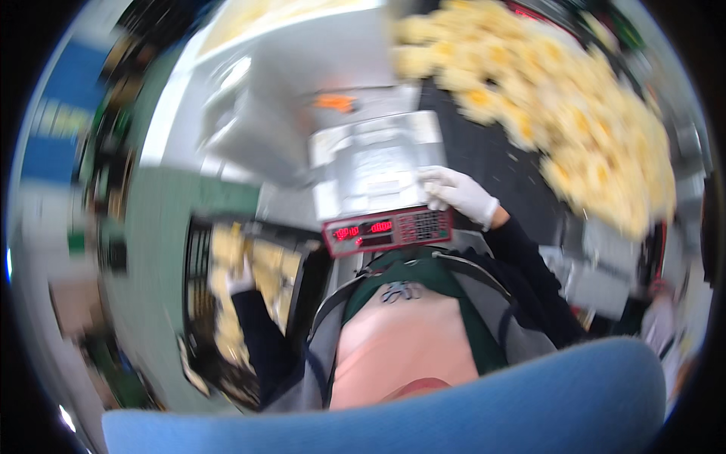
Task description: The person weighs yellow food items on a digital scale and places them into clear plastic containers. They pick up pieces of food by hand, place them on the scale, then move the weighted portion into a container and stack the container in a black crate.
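Note:
My right hand point(459, 194), in a white glove, is over the right edge of a digital scale point(388, 232) with a red-lit display. On the scale's pan lies a clear plastic tray point(377, 164). My left hand point(241, 278), also gloved, reaches into a black plastic crate point(198, 295) at the lower left, among packs of pale yellow pieces point(278, 255). Blur hides whether the left hand grips a pack. The right fingers are bent, and I cannot tell whether anything is between them. A large heap of pale yellow flower-like pieces point(544, 102) lies on a black surface point(471, 147).
A stack of clear plastic trays point(249, 119) stands left of the scale. Behind the scale lies an orange object point(336, 102). A white container point(340, 51) stands at the back. More grey trays point(601, 284) are at the right. Part of another person point(661, 323) shows at the far right.

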Demonstrator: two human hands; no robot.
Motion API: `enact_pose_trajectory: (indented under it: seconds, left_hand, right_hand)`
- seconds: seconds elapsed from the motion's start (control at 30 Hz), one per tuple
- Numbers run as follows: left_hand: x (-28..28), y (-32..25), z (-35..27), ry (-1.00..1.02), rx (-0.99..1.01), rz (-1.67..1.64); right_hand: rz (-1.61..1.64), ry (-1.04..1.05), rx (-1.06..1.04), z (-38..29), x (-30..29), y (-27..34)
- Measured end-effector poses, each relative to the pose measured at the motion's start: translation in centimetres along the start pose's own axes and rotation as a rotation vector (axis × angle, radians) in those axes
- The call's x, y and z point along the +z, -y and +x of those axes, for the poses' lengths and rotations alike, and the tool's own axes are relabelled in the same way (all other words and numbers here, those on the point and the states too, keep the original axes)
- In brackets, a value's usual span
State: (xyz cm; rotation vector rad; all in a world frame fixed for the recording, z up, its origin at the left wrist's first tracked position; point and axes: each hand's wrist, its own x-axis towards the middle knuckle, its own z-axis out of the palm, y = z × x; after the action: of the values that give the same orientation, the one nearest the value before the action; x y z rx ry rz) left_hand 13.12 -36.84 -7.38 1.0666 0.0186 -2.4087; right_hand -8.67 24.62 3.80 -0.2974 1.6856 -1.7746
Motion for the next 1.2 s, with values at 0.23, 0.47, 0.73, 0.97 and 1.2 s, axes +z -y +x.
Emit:
enact_pose_trajectory:
  seconds: [0.23, 0.47, 0.73, 0.97, 1.2]
  left_hand:
    - [20.8, 18.4, -14.9, 0.535, 1.651, 1.539]
    - [33.8, 13.7, -5.2, 0.929, 1.004, 2.227]
    - [38.4, 18.6, -10.8, 0.773, 1.296, 2.536]
    - [27.6, 27.4, -18.7, 1.161, 0.641, 1.467]
    - [11.6, 38.2, -14.2, 1.508, 0.842, 2.355]
  right_hand:
    - [0.1, -0.554, -0.064, -5.7, -9.2, -3.6]
    - [-1.016, -1.419, 0.152, -7.2, -21.0, 0.0]
    - [-1.105, -1.405, 0.201, -6.6, -30.5, 2.5]
    - [-0.827, -1.372, 0.005, -9.5, -28.0, 5.6]
    - [0.514, -0.647, -0.299, -3.7, -12.2, 0.1]
